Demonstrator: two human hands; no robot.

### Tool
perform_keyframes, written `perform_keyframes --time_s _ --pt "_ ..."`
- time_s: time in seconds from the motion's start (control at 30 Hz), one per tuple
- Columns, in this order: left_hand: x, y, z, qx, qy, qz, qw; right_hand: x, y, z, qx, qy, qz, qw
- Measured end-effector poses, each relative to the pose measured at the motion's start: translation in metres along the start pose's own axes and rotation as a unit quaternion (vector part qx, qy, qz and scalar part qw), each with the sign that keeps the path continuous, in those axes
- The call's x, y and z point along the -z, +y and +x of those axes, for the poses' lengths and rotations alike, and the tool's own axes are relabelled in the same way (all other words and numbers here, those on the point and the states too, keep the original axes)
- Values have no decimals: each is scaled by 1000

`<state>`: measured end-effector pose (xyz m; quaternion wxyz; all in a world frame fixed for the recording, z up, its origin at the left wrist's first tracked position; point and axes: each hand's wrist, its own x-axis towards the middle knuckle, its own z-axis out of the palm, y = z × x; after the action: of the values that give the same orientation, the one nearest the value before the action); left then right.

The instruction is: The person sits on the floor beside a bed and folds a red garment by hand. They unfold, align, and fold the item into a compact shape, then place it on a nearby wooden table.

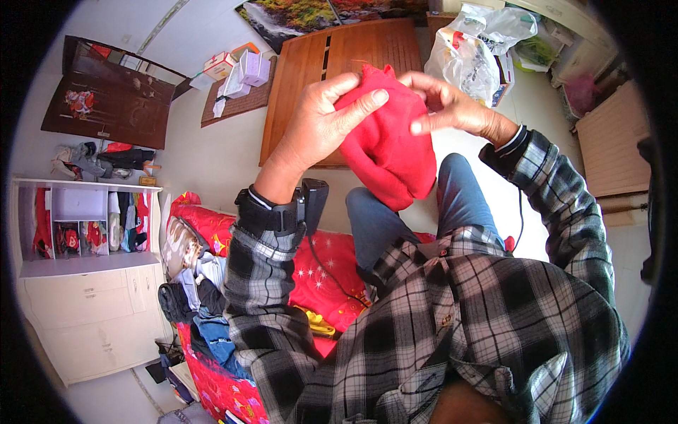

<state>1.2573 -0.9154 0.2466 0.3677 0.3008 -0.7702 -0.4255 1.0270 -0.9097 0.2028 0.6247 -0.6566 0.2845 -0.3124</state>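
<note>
A piece of folded red fabric [389,143], perhaps a garment, hangs in front of me above my knees. My left hand [339,108] grips its upper left side, the thumb lying flat across the front and the other fingers partly hidden behind. Beside the fabric's upper right edge is my right hand [450,106], slightly blurred. Its thumb and fingers are spread at that edge, and whether they pinch the fabric cannot be made out. The lower part of the fabric droops in loose folds close to my jeans [378,228].
I sit on a bed with a red patterned cover [323,265]. Jeans and other clothes [217,334] lie on it to my left, near a white cabinet [87,312] with garments in its compartments. Ahead are a wooden panel [296,106] and plastic bags [463,66]. A black cable [331,273] trails beside me.
</note>
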Motion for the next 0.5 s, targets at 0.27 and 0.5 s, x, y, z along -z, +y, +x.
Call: perform_keyframes --time_s 0.27,0.5 --pt "16 15 2 -104 70 79 989 -8 84 -24 -109 2 -41 993" --pt "56 15 -19 -49 181 189 964 24 123 -37 -113 133 -47 984"
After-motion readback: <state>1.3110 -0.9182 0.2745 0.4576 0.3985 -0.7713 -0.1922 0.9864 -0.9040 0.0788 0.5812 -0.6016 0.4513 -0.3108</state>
